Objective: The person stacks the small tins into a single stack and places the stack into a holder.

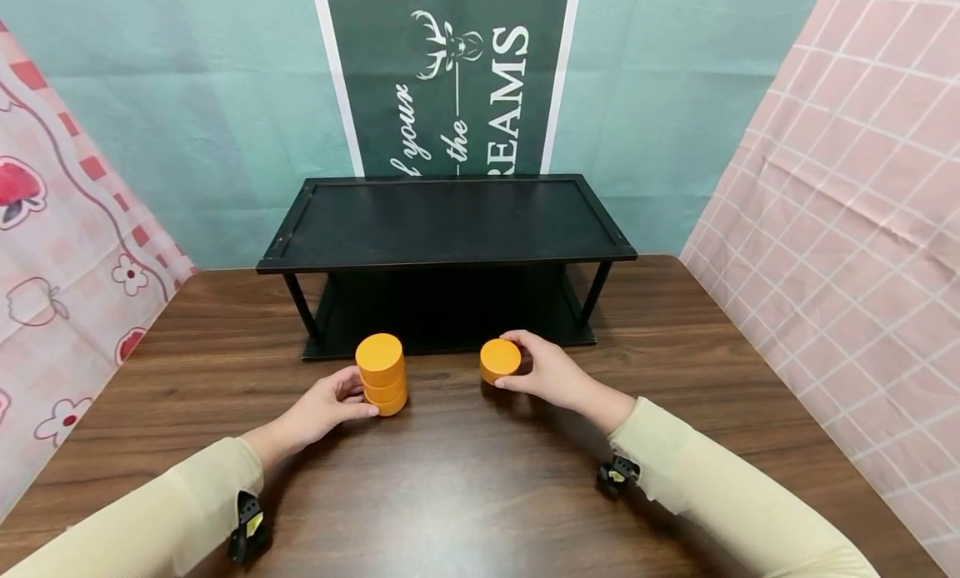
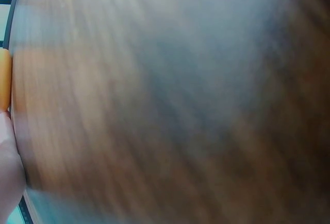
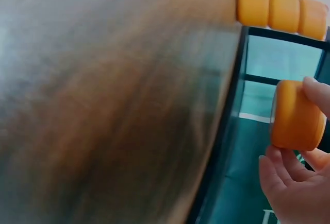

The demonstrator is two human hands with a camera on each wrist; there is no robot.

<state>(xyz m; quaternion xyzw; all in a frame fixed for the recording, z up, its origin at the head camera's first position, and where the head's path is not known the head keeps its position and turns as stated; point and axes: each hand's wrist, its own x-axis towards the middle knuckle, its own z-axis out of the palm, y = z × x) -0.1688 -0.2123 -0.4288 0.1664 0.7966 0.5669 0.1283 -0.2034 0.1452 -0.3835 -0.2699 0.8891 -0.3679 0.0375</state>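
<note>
A stack of three short orange cylinders (image 1: 381,374) stands on the table in front of the shelf's left half. My left hand (image 1: 324,407) holds the stack from its left side, thumb in front near the bottom and fingers behind. In the left wrist view only a sliver of orange cylinder (image 2: 5,80) and part of the hand show at the left edge. My right hand (image 1: 551,370) pinches a single orange cylinder (image 1: 500,358) between thumb and fingers. The right wrist view shows that cylinder (image 3: 296,116) raised off the table, with the stack (image 3: 283,10) beyond it.
Behind both hands a black two-level shelf (image 1: 450,220) stands on the brown wooden table (image 1: 450,495). A green and teal cloth (image 1: 637,78) hangs at the back. Patterned cloths, a pink grid one (image 1: 862,186) and a fruit print one (image 1: 67,253), flank the table.
</note>
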